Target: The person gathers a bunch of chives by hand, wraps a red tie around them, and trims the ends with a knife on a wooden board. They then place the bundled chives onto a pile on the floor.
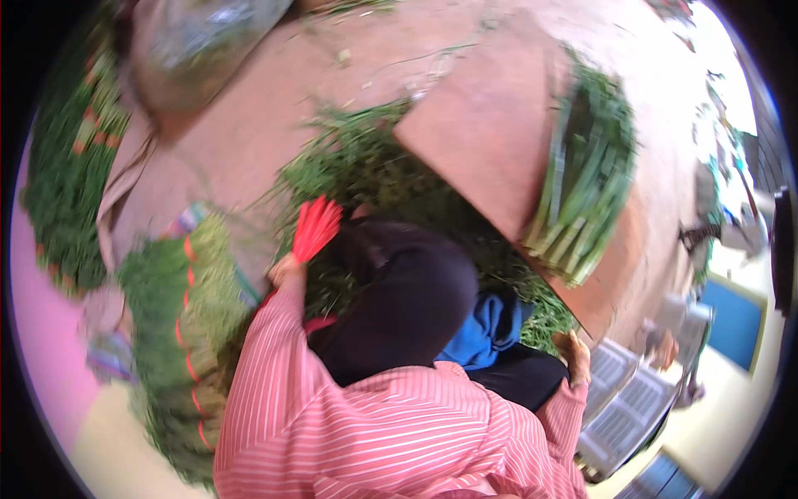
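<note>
Left: banded bundles [158, 303] of greens, orange-red ties in line; a tie height we would match.

Left hand [285, 271]: fingers closed around red strips [316, 229], fanned above the fist; we judge a low, light grip best, so single strips draw free.

Centre: loose greens [357, 158], heaped beside the board.

Right of centre: brown board [490, 108], bearing a leafy bundle [582, 183], no tie seen; we would level its stalk ends before binding.

Right: right hand [573, 356], near a grey crate [623, 407]; blurred, fingers' state we cannot tell.

Obscured, left to right: the strips' lower ends, inside the fist; part of the heap, behind the dark-trousered knee [407, 291]; the bundle's leaf tips, smeared by blur.
</note>
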A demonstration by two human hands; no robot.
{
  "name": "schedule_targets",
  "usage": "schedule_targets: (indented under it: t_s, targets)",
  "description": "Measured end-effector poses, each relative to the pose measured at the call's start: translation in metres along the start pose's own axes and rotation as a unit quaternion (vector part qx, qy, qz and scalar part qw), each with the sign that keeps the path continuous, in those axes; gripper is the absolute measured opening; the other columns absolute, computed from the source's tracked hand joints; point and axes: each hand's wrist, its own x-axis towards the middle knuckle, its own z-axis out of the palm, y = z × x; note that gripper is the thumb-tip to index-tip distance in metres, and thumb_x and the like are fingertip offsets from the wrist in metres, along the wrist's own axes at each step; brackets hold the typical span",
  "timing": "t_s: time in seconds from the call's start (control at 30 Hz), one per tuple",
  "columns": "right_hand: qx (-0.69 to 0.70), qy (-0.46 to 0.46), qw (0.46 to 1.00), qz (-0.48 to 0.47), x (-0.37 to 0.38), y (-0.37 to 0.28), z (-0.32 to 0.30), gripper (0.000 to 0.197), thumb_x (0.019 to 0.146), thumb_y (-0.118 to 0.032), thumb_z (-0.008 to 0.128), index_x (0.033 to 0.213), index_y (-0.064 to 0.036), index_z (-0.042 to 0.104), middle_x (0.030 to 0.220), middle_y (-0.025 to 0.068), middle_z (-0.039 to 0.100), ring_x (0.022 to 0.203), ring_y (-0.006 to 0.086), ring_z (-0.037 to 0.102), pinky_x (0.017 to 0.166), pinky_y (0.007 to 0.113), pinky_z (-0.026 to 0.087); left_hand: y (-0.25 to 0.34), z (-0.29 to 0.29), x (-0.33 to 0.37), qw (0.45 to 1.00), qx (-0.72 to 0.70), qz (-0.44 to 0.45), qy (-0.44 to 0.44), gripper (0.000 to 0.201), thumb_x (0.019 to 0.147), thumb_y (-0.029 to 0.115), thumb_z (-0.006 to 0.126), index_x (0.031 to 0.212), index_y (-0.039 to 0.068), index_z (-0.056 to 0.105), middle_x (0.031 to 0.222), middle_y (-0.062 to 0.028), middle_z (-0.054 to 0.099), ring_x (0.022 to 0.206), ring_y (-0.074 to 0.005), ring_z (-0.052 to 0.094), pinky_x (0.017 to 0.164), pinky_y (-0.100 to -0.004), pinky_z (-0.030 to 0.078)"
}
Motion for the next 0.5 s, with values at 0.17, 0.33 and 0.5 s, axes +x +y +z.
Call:
schedule_targets:
  t_s: [0.17, 0.33, 0.5]
  targets:
    - [-0.021, 0.004, 0.997, -0.080, -0.004, -0.010, 0.026, 0.036, 0.092, -0.034, 0.054, 0.097, 0.0000, 0.065, 0.089, 0.0103, 0.069, 0.077, 0.0171, 0.065, 0.067, 0.027, 0.049, -0.071, 0.044, 0.030, 0.966, 0.235, -0.084, 0.070, 0.020, 0.077, 0.027, 0.060, 0.080, 0.011, 0.071, 0.080, -0.0143, 0.068, 0.080, -0.0278, 0.067, 0.067, -0.0460, 0.052]
    - [0.085, 0.017, 0.990, -0.113, -0.004, -0.006, 0.030, 0.034, 0.091, -0.030, 0.055, 0.090, 0.0012, 0.067, 0.085, 0.0096, 0.069, 0.078, 0.0144, 0.065, 0.073, 0.026, 0.049, -0.070, 0.028, 0.000, 0.991, 0.059, 0.059, 0.108, 0.033, 0.076, 0.030, 0.064, 0.105, 0.015, 0.063, 0.090, -0.0093, 0.068, 0.086, -0.0263, 0.066, 0.069, -0.0417, 0.051]
    - [0.143, 0.042, 0.982, -0.116, 0.014, 0.018, 0.028, 0.033, 0.089, -0.031, 0.058, 0.087, 0.0010, 0.067, 0.080, 0.0084, 0.069, 0.070, 0.0148, 0.063, 0.066, 0.027, 0.049, 0.007, -0.047, -0.103, 0.982, -0.164, 0.091, 0.038, 0.017, 0.077, 0.015, 0.061, 0.092, 0.007, 0.057, 0.072, -0.0071, 0.062, 0.063, -0.0191, 0.060, 0.056, -0.0349, 0.047]
